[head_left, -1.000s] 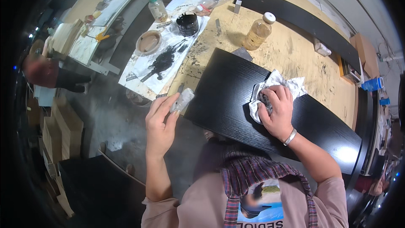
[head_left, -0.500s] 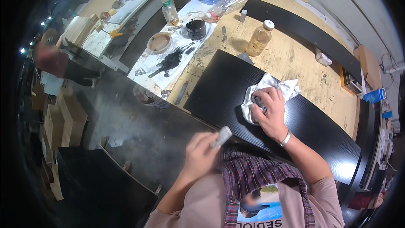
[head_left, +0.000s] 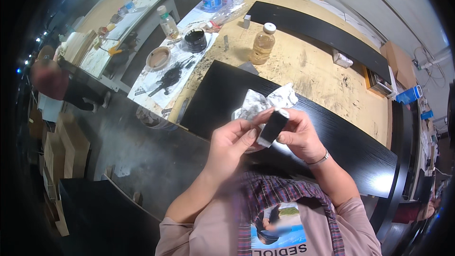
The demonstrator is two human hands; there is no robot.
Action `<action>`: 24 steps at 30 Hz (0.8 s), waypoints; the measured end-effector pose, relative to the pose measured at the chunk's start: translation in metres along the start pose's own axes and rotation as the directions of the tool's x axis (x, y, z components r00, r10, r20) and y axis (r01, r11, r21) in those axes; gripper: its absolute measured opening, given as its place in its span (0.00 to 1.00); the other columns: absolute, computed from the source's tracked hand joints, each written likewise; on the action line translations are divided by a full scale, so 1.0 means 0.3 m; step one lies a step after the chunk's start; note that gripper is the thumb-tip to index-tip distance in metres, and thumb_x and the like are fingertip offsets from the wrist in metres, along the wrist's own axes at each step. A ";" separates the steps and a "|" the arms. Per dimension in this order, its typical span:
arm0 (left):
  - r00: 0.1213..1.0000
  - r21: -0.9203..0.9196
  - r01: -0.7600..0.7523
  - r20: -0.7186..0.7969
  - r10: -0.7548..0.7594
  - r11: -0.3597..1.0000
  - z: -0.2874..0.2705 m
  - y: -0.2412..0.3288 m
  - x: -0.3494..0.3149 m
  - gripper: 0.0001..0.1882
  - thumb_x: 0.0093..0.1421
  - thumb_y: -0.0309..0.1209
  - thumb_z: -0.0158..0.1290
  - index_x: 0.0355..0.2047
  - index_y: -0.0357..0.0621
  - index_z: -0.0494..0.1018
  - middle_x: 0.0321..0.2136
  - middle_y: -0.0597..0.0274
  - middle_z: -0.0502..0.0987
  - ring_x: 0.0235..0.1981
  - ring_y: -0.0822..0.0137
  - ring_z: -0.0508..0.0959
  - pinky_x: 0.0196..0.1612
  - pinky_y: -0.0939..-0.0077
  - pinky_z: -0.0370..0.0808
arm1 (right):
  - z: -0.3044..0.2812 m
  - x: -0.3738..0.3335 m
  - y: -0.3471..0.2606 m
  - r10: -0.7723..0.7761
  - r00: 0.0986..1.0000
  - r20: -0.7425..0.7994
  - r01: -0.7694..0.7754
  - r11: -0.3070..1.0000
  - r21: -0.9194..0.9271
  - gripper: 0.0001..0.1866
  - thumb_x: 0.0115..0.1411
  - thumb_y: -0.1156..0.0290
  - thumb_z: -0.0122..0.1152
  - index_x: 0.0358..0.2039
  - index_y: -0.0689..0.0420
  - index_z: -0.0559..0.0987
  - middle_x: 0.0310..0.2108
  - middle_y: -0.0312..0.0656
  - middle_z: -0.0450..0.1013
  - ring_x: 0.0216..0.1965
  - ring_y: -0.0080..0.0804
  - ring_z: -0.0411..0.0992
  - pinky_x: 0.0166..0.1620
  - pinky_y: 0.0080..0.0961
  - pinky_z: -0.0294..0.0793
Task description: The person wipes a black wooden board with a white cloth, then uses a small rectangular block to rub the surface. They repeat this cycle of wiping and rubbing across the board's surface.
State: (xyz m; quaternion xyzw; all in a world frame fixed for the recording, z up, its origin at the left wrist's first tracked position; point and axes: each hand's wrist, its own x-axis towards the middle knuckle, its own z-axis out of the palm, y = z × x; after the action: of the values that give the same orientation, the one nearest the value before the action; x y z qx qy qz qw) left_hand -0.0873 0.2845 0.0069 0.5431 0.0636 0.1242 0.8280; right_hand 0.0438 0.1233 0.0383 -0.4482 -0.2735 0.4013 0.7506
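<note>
In front of my chest, a small block (head_left: 273,128) with a black face and pale grey sides is held up between both hands. My left hand (head_left: 232,138) pinches it from the left with thumb and fingers. On the other side, the thumb and fingers of my right hand (head_left: 302,137) close on its right edge. Just beyond the hands, a crumpled white cloth with dark smudges (head_left: 258,104) lies on a long black wood-grain panel (head_left: 341,147). The hands hide part of the cloth.
The panel rests on a stained wooden tabletop (head_left: 313,73). Beyond it are a bottle of yellowish liquid (head_left: 261,45) and a curved black board (head_left: 322,35). At left, a black-stained pot (head_left: 195,41) and a round lid (head_left: 158,59) sit on paint-marked paper. A person (head_left: 50,80) stands far left.
My right hand has let go of the cloth and come left to the block. My left hand has raised the block, turning its black face into view. The view has shifted slightly right.
</note>
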 end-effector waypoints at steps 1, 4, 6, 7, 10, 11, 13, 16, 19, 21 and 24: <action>0.985 0.382 -0.165 0.023 0.169 0.910 0.002 0.014 0.020 0.19 0.65 0.28 0.61 0.55 0.35 0.74 0.51 0.48 0.80 0.48 0.57 0.82 0.54 0.60 0.80 | -0.030 -0.013 0.004 -0.046 0.998 -0.040 0.047 0.999 0.010 0.26 0.56 0.62 0.77 0.49 0.64 0.81 0.49 0.46 0.79 0.52 0.37 0.77 0.57 0.34 0.75; 0.881 0.911 -0.350 0.241 0.408 0.218 0.049 0.014 0.103 0.32 0.57 0.42 0.66 0.59 0.40 0.74 0.61 0.46 0.73 0.62 0.44 0.70 0.64 0.52 0.69 | -0.141 -0.039 0.001 -0.127 0.969 -0.214 0.135 0.991 0.023 0.27 0.58 0.64 0.76 0.54 0.61 0.76 0.47 0.46 0.80 0.48 0.40 0.80 0.56 0.39 0.79; 0.905 0.938 -0.344 0.323 0.276 0.031 0.083 -0.069 0.124 0.35 0.57 0.50 0.65 0.60 0.44 0.74 0.64 0.48 0.70 0.65 0.44 0.68 0.66 0.50 0.66 | -0.229 -0.060 0.022 -0.079 0.943 -0.323 0.121 0.987 0.109 0.26 0.60 0.67 0.74 0.56 0.61 0.75 0.48 0.46 0.80 0.49 0.40 0.81 0.56 0.43 0.81; 0.906 0.927 -0.375 0.365 0.212 0.006 0.084 -0.105 0.122 0.35 0.57 0.52 0.64 0.59 0.46 0.75 0.64 0.50 0.71 0.66 0.47 0.68 0.67 0.49 0.66 | -0.251 -0.063 0.024 -0.081 0.947 -0.311 0.122 0.986 0.113 0.25 0.61 0.68 0.73 0.56 0.60 0.75 0.49 0.45 0.80 0.50 0.38 0.81 0.54 0.45 0.84; 0.899 0.915 -0.401 0.401 0.175 -0.036 -0.031 -0.118 0.095 0.32 0.57 0.53 0.63 0.56 0.48 0.78 0.62 0.53 0.74 0.66 0.51 0.69 0.69 0.48 0.63 | -0.261 -0.077 0.013 -0.081 0.934 -0.349 0.072 0.997 -0.041 0.25 0.61 0.65 0.74 0.54 0.62 0.76 0.44 0.43 0.80 0.41 0.34 0.83 0.49 0.38 0.85; 0.886 0.918 -0.385 0.397 0.239 -0.097 -0.100 -0.088 0.100 0.27 0.56 0.47 0.65 0.53 0.50 0.81 0.58 0.58 0.77 0.63 0.54 0.74 0.67 0.51 0.67 | -0.269 -0.089 0.014 -0.082 0.916 -0.392 0.050 0.995 -0.090 0.23 0.61 0.64 0.73 0.52 0.62 0.77 0.41 0.42 0.81 0.39 0.32 0.82 0.47 0.35 0.85; 0.895 0.955 -0.265 0.294 0.336 -0.130 -0.273 0.003 0.125 0.18 0.57 0.35 0.63 0.49 0.51 0.84 0.55 0.62 0.81 0.58 0.60 0.79 0.60 0.63 0.75 | -0.267 -0.103 0.025 -0.048 0.874 -0.484 0.013 0.997 -0.077 0.22 0.62 0.68 0.72 0.52 0.63 0.77 0.39 0.40 0.80 0.36 0.28 0.80 0.46 0.31 0.83; 0.904 0.930 0.356 -0.367 0.217 0.091 -0.546 0.155 0.131 0.17 0.67 0.35 0.55 0.50 0.38 0.80 0.42 0.42 0.84 0.44 0.45 0.84 0.48 0.60 0.80 | -0.285 -0.126 0.046 -0.018 0.867 -0.499 -0.029 0.996 -0.087 0.19 0.63 0.71 0.70 0.52 0.64 0.78 0.38 0.37 0.79 0.35 0.25 0.79 0.45 0.27 0.82; 0.881 0.963 0.194 -0.256 0.398 0.189 -0.530 0.169 0.113 0.16 0.63 0.33 0.59 0.48 0.38 0.81 0.44 0.43 0.83 0.46 0.45 0.83 0.50 0.59 0.79 | -0.299 -0.129 0.079 -0.029 0.850 -0.526 -0.052 0.989 -0.140 0.14 0.65 0.72 0.68 0.49 0.64 0.79 0.36 0.36 0.79 0.34 0.23 0.77 0.43 0.23 0.79; 0.897 0.981 -0.108 0.025 0.442 0.164 -0.334 0.137 0.100 0.16 0.55 0.30 0.64 0.46 0.46 0.82 0.43 0.55 0.83 0.43 0.51 0.83 0.49 0.59 0.79 | -0.301 -0.137 0.096 -0.023 0.836 -0.549 -0.076 0.985 -0.157 0.13 0.66 0.72 0.66 0.48 0.64 0.80 0.35 0.35 0.79 0.33 0.22 0.76 0.40 0.20 0.76; 0.919 0.972 -0.231 0.203 0.338 0.044 -0.365 0.116 0.082 0.15 0.52 0.31 0.67 0.42 0.47 0.84 0.44 0.62 0.83 0.43 0.54 0.81 0.48 0.61 0.79 | -0.287 -0.106 0.087 -0.002 0.833 -0.554 -0.112 0.979 -0.172 0.12 0.67 0.72 0.64 0.48 0.65 0.80 0.35 0.35 0.79 0.32 0.21 0.75 0.37 0.18 0.73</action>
State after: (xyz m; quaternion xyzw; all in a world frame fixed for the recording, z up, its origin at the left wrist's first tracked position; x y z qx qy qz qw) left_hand -0.0946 0.4013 -0.0047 0.9480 0.0544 0.2326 0.2102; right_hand 0.0838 0.0644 -0.0252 -0.6243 -0.0713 0.2477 0.7374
